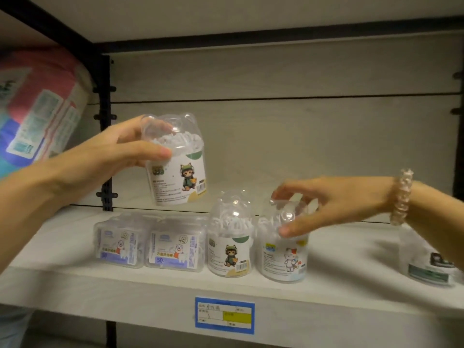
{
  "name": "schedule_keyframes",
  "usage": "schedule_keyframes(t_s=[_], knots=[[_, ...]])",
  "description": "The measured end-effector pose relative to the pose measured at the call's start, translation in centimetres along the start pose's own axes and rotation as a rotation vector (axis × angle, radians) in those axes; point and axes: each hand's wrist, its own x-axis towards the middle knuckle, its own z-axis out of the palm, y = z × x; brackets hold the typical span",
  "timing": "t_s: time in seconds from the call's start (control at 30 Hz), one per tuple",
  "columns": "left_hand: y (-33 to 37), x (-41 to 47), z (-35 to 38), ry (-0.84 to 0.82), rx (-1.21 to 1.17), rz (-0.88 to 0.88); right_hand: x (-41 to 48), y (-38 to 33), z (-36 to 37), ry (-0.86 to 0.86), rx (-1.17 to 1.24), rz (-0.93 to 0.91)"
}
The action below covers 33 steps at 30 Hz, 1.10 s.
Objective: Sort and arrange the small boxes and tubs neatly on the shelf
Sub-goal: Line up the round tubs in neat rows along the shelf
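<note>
My left hand (110,151) holds a clear domed tub (178,172) with a green cat label, tilted in the air above the shelf (150,290). Below it two flat clear boxes (120,243) (174,246) with bear labels stand side by side at the shelf's left. Right of them stands a second green-cat tub (231,244). My right hand (334,202) grips the dome lid of a tub with a white cat label (283,257), which stands on the shelf touching the green-cat tub.
A blurred pack with a dark green label (431,270) lies at the shelf's right end. A blue price tag (224,315) is on the shelf's front edge. A pink and blue soft package (37,106) hangs past the black upright at left.
</note>
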Motion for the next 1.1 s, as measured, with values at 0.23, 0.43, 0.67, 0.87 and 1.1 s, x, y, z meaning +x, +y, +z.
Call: schedule_keyframes(t_s=[0.23, 0.43, 0.67, 0.87, 1.1], knots=[[0.5, 0.5, 1.2, -0.059, -0.034, 0.039, 2.0, 3.2, 0.1, 0.070, 0.114, 0.171], [0.9, 1.3, 2.0, -0.132, 0.018, 0.025, 6.2, 4.7, 1.5, 0.170, 0.137, 0.217], [1.9, 2.6, 4.1, -0.264, 0.006, 0.014, 2.4, 1.8, -0.4, 0.327, 0.263, -0.090], [4.3, 4.6, 7.9, -0.344, -0.069, 0.045, -2.7, -1.8, -2.0, 0.386, 0.397, -0.244], [4.5, 5.3, 10.2, -0.422, 0.003, 0.044, -5.0, -0.1, -1.9, 0.488, 0.485, -0.077]])
